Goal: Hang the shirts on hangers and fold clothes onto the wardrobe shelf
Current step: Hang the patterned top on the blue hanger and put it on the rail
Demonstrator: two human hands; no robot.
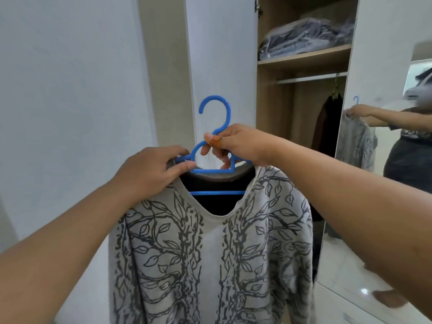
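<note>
A grey shirt (210,253) printed with dark branches and leaves hangs on a blue plastic hanger (216,111) held up in front of me. My right hand (236,146) grips the hanger at its neck, just below the hook. My left hand (149,171) pinches the hanger's left arm together with the shirt's left shoulder. The hanger's lower bar shows through the neck opening. The open wardrobe stands behind to the right, with its rail (311,78) and a wooden shelf (304,57) above it.
A stack of folded clothes in clear bags (308,38) lies on the shelf. A dark garment (327,122) hangs from the rail. An open white door (222,54) is right behind the hanger. A mirrored door (385,160) on the right reflects me.
</note>
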